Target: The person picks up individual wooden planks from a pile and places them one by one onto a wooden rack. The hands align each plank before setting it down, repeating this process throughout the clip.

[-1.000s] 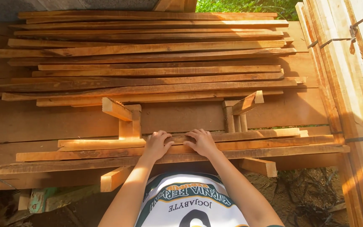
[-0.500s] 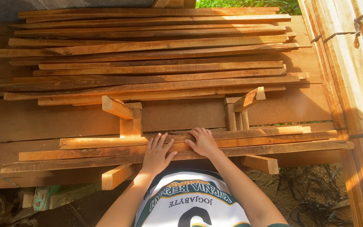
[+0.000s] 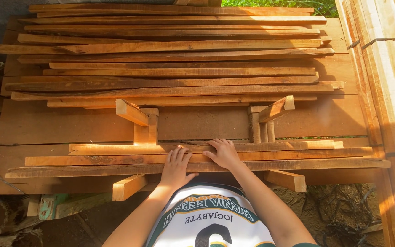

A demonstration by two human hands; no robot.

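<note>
Slats (image 3: 197,158) nearest the person are lying flat, both hands, left (image 3: 175,168) and right (image 3: 225,153), spreading open, pressing them steady.

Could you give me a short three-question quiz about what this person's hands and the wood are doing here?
1. True or false: both hands lie flat on the near wooden strips.
2. Which hand reaches farther from the body? A) left hand B) right hand
3. Where does the big stack of strips lie: beyond the two wooden stops, or nearer than them?

Key: 1 true; 2 B; 3 beyond them.
</note>
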